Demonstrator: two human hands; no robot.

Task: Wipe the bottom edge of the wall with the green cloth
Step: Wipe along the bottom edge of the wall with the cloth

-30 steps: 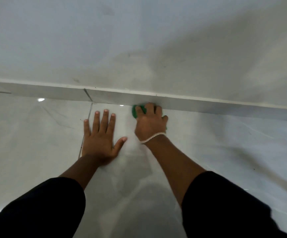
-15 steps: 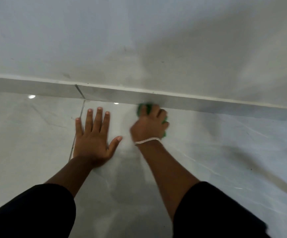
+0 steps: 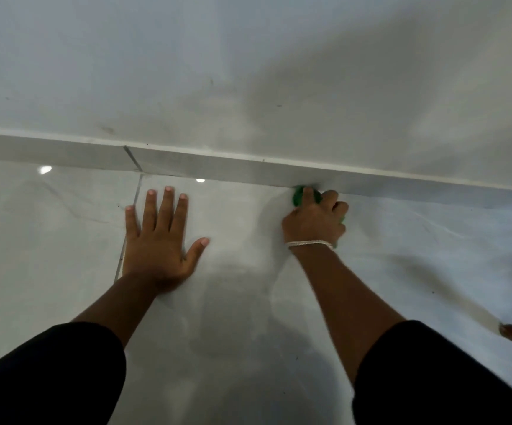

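Right grip around bunched green cloth

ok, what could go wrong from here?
1. The glossy floor looks slick, so the flat left hand bracing the body could slide.
2. The green cloth is mostly bunched under the right hand, so knuckles may scrape the skirting and wipe little.
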